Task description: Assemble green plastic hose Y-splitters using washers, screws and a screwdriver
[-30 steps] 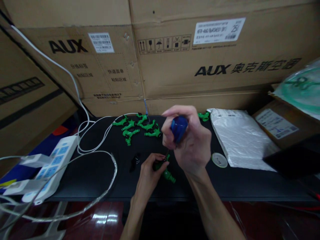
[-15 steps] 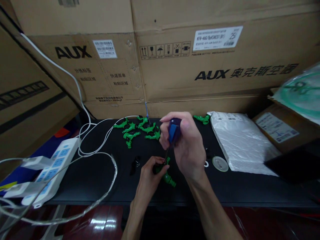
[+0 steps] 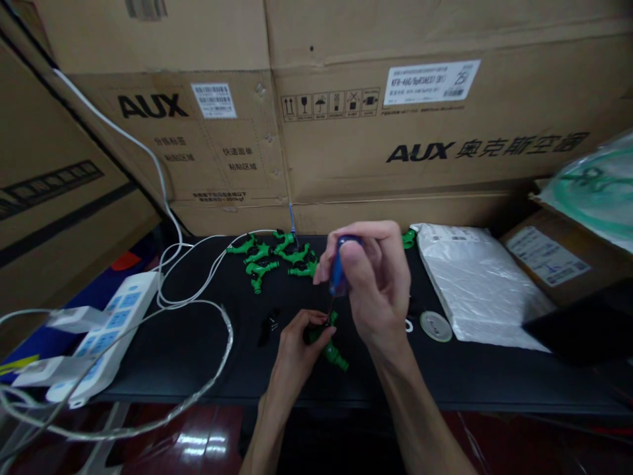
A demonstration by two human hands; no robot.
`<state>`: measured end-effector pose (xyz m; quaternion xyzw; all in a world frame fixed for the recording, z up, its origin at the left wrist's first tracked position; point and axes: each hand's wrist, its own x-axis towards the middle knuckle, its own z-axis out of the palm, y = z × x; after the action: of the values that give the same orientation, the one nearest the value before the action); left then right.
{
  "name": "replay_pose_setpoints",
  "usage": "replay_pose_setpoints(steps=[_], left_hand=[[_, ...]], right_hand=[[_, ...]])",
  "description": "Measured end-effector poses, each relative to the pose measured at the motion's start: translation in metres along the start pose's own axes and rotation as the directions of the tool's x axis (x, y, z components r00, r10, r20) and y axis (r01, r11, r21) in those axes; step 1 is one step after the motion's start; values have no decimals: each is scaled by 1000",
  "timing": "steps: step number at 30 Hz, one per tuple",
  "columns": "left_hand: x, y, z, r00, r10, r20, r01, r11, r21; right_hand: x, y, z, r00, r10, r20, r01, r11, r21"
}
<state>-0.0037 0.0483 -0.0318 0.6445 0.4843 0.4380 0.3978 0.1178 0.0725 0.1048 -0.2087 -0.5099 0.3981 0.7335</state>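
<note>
My left hand is closed on a green pipe-like fitting with black parts, low over the black table. Its fingertips pinch around the upper end, hiding part of it. In my right hand is a screwdriver with a blue handle, fingers wrapped round the grip. The shaft slants down, and its tip meets the fitting beside my left fingertips. Whether a screw sits under the tip is hidden. Left of my left hand lie small screws and dark parts.
Several green fittings lie behind my hands. A white power strip with looping cables is at left. On the right are a round disc, a white plastic packet and an opened carton. Large cardboard boxes stand along the back.
My right hand has turned about the screwdriver, its grip on the blue handle now rolled round. The left hand and the green fitting stay in place. The view has shifted slightly.
</note>
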Motion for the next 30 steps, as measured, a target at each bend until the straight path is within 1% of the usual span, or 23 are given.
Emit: replay_pose_setpoints(steps=[2, 7, 10, 11, 12, 14, 15, 16, 18, 21, 23, 24, 25, 27, 28, 29, 30], left_hand=[[0, 1, 0, 1000, 0, 3, 0, 1000, 14], [0, -6, 1, 1000, 17, -20, -17, 1000, 13], [-1, -7, 2, 1000, 19, -19, -19, 1000, 9], [-1, -7, 2, 1000, 17, -14, -17, 1000, 8], [-1, -6, 2, 1000, 14, -10, -13, 1000, 7], [-1, -2, 1, 1000, 2, -6, -2, 1000, 2], [-1, -1, 1, 1000, -4, -4, 4, 1000, 1], [-1, 1, 1, 1000, -8, -3, 8, 1000, -1], [-1, 2, 0, 1000, -9, 3, 9, 1000, -2], [-2, -2, 1, 1000, -4, 13, 4, 1000, -4], [-2, -6, 1, 1000, 1, 7, -1, 1000, -3], [-2, -7, 1, 1000, 6, 3, -6, 1000, -4], [-3, -8, 1, 1000, 11, 1, -11, 1000, -7], [-3, -8, 1, 1000, 17, 11, -17, 1000, -15], [-2, -7, 1, 1000, 13, 18, -13, 1000, -19], [-2, -6, 1, 1000, 8, 23, -8, 1000, -22], [-2, -5, 1, 1000, 3, 26, -2, 1000, -24]], right_hand=[[0, 1, 1, 999, -30, 26, 29, 999, 15], [4, 1, -7, 992, 75, 100, -86, 990, 112], [3, 1, -9, 975, 113, 192, -136, 985, 109], [1, 1, -8, 976, 111, 189, -128, 988, 81], [0, 2, -6, 984, 91, 151, -98, 994, 44], [-2, 3, -1, 1000, 23, 10, -23, 999, -37], [-2, 3, 1, 999, -7, -52, 3, 998, -69], [-2, 3, 3, 996, -18, -82, 12, 997, -82], [0, 3, 3, 999, 15, -47, -17, 998, -53], [5, 3, -2, 992, 86, 96, -90, 995, 48], [6, 3, -5, 986, 105, 133, -116, 990, 76], [5, 3, -5, 988, 99, 120, -106, 992, 61], [4, 3, -4, 994, 74, 80, -76, 997, 24], [1, 3, -2, 999, -11, -35, 8, 996, -89], [0, 2, 0, 996, -49, -73, 40, 991, -129], [0, 2, 0, 994, -65, -84, 53, 988, -142], [-1, 2, 0, 996, -54, -73, 45, 991, -124]])
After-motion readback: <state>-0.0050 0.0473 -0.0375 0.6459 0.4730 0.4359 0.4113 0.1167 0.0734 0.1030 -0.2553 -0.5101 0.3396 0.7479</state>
